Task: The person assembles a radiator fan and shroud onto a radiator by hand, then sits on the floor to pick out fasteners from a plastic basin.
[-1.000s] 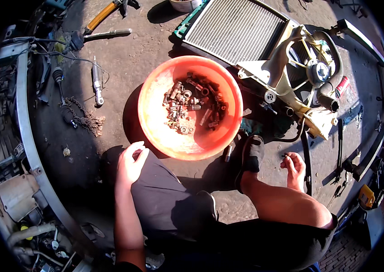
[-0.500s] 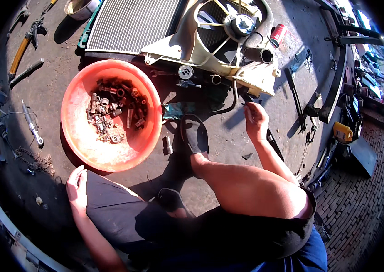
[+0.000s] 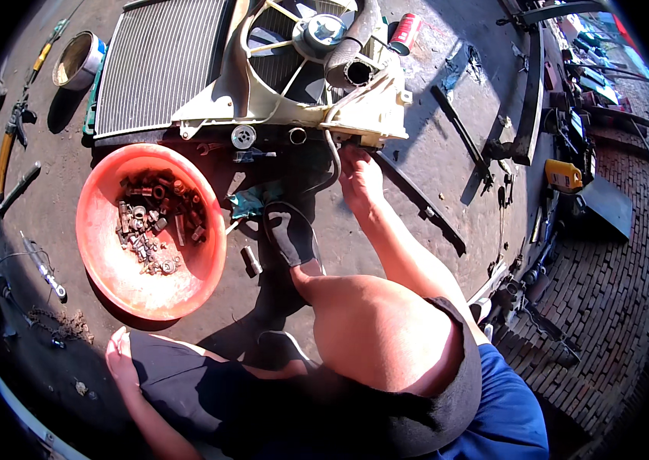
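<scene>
Head view from above: the right hand (image 3: pixel 359 178) reaches forward, fingertips touching the lower edge of the cream fan shroud (image 3: pixel 355 115), whose long axis runs sideways just beyond them; whether the fingers are gripping I cannot tell; the left hand (image 3: pixel 119 356) rests open, well behind, beside the orange bowl (image 3: pixel 110 268).

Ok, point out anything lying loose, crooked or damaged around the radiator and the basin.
A small metal sleeve lies loose on the concrete beside the orange basin instead of with the rusty bolts inside. A teal rag is crumpled below the radiator. The right hand reaches the fan shroud's lower corner; no damage visible.
</scene>
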Action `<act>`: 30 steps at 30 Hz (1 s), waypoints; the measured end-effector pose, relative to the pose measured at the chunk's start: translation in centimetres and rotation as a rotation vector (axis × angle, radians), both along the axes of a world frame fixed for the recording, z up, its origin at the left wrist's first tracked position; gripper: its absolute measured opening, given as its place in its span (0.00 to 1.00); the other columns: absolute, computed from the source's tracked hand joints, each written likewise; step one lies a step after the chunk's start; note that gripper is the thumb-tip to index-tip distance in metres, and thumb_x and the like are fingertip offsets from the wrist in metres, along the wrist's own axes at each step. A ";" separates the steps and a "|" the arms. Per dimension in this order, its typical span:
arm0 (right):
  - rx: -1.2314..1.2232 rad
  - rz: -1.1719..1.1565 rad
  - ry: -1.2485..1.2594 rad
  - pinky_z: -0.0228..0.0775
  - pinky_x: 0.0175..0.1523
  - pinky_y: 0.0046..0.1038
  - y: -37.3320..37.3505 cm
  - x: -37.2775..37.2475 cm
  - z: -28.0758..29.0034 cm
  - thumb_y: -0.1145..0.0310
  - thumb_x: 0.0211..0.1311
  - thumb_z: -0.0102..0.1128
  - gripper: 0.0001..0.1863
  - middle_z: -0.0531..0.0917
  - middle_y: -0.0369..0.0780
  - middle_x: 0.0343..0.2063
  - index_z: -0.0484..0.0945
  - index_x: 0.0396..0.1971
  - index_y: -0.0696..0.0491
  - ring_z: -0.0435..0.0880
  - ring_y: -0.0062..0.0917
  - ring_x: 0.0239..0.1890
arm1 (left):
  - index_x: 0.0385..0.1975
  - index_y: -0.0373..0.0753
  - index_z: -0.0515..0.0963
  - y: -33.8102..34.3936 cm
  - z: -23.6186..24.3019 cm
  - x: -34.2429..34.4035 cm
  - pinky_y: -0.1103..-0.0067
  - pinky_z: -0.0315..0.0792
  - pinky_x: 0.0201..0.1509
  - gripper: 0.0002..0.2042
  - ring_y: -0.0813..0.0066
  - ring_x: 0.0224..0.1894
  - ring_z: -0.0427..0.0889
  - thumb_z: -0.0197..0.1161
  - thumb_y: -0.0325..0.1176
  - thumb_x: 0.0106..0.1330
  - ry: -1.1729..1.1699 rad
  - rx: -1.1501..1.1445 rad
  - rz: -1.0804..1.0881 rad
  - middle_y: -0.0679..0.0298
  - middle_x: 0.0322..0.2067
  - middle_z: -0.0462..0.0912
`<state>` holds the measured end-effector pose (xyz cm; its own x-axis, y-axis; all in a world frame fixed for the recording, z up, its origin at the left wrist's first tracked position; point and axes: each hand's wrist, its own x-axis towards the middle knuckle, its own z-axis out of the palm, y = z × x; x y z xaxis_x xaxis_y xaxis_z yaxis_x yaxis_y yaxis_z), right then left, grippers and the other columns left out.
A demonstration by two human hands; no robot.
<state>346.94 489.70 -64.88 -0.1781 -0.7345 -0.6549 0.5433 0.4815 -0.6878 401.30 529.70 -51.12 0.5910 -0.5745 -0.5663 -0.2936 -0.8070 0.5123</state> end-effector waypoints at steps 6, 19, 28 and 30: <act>-0.002 0.000 0.136 0.80 0.41 0.30 -0.7 0.5 0.0 0.68 0.68 0.71 0.08 0.87 0.37 0.35 0.85 0.41 0.54 0.86 0.24 0.37 | 0.57 0.29 0.82 0.3 0.2 0.1 0.74 0.75 0.62 0.17 0.71 0.52 0.84 0.60 0.36 0.79 -0.045 -0.011 -0.021 0.56 0.50 0.88; 0.051 -0.061 0.276 0.79 0.57 0.35 -3.0 3.4 1.7 0.74 0.66 0.74 0.26 0.87 0.42 0.53 0.79 0.63 0.60 0.87 0.30 0.50 | 0.57 0.30 0.82 -0.3 -0.3 -0.1 0.75 0.74 0.63 0.19 0.71 0.53 0.83 0.61 0.40 0.80 -0.063 -0.042 0.001 0.58 0.50 0.87; -0.087 -0.085 0.381 0.77 0.52 0.30 -2.6 3.2 0.5 0.70 0.61 0.79 0.27 0.87 0.38 0.51 0.82 0.59 0.60 0.84 0.24 0.47 | 0.58 0.28 0.81 -1.6 0.3 -0.7 0.73 0.74 0.66 0.19 0.67 0.56 0.84 0.61 0.39 0.79 -0.030 -0.010 -0.004 0.54 0.53 0.87; -0.128 -0.098 0.347 0.77 0.52 0.30 -2.4 3.1 0.0 0.70 0.60 0.79 0.27 0.87 0.38 0.51 0.82 0.59 0.60 0.84 0.24 0.48 | 0.58 0.28 0.81 -1.7 0.4 -0.9 0.73 0.74 0.66 0.19 0.66 0.56 0.84 0.61 0.39 0.79 -0.019 -0.012 0.017 0.54 0.53 0.87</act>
<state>350.03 487.29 -64.85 -0.4468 -0.7748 -0.4473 0.3066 0.3370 -0.8902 400.44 527.96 -50.75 0.6115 -0.5710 -0.5477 -0.2900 -0.8058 0.5163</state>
